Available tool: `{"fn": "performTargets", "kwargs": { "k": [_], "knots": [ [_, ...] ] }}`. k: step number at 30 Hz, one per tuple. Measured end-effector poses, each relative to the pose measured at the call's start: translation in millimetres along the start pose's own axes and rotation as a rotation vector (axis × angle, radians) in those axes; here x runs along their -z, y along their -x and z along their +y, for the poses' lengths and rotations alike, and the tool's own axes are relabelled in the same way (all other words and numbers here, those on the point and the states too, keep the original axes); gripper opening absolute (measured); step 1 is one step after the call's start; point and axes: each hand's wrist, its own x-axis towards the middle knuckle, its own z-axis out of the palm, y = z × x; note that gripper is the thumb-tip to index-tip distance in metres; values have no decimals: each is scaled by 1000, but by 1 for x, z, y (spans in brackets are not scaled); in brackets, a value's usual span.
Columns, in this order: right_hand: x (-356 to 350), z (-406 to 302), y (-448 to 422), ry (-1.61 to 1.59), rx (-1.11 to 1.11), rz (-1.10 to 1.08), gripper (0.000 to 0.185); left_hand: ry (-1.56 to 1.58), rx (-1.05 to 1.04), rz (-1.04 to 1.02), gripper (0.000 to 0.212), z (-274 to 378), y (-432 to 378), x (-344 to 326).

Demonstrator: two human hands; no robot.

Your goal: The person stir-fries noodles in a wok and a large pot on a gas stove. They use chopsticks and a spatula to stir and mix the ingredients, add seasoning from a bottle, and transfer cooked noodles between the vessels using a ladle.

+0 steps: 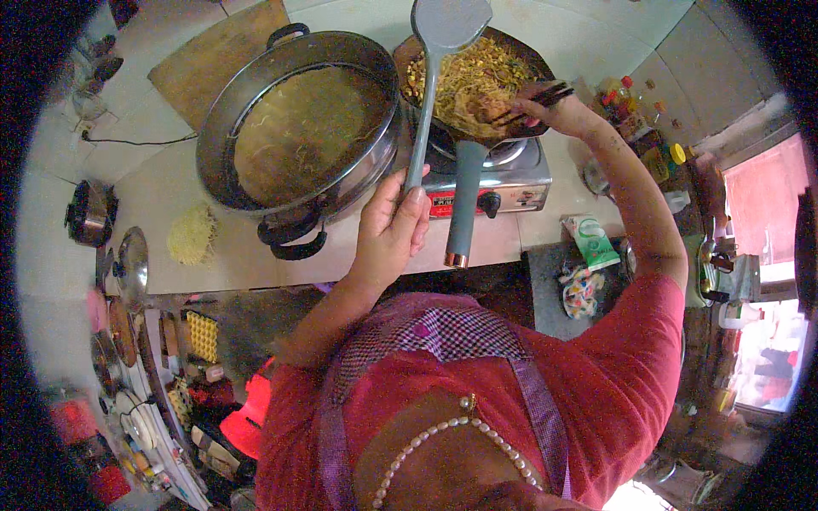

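My left hand (397, 220) grips the handle of a grey spatula (451, 25), raised blade-up between two pans. My right hand (551, 110) holds dark chopsticks (553, 94), their tips among the noodles (470, 96) in a frying pan (538, 64). Yellow and green bits are mixed through the noodles. The pan, with its grey handle (467, 198) pointing towards me, sits on a portable gas stove (521, 172). To the left stands a wide steel pot (220, 137) with black side handles, holding cloudy, steaming liquid (307, 128).
A bundle of pale dry noodles (193, 234) lies left of the pot, near a glass lid (133, 268). Behind is a wooden board (217, 57). Bottles (664, 156) line the right side. A green-and-white packet (591, 241) rests on a dark surface below them.
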Motion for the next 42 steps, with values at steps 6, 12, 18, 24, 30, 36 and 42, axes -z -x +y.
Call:
{"fn": "performTargets", "kwargs": {
  "k": [6, 12, 18, 24, 30, 36, 42],
  "knots": [
    [-24, 66, -64, 705, 348, 58, 19, 16, 36, 27, 29, 1, -4, -3],
    [39, 12, -27, -24, -68, 242, 30, 55, 62, -2, 29, 3, -3, -5],
    [39, -40, 42, 21, 260, 771, 29, 293, 285, -55, 31, -1, -33, -23],
    [-31, -54, 56, 685, 747, 770, 15, 551, 464, -79, 57, -5, -90, -46],
    [-64, -53, 49, 515, 861, 486, 29, 311, 309, -112, 43, 10, -96, -66],
    [-68, -64, 68, 193, 749, 449, 55, 418, 299, 95, 26, 1, -108, -66],
    [-87, -66, 62, -847, 15, 325, 47, 110, -91, 129, 34, -4, -109, -72]
  ]
}}
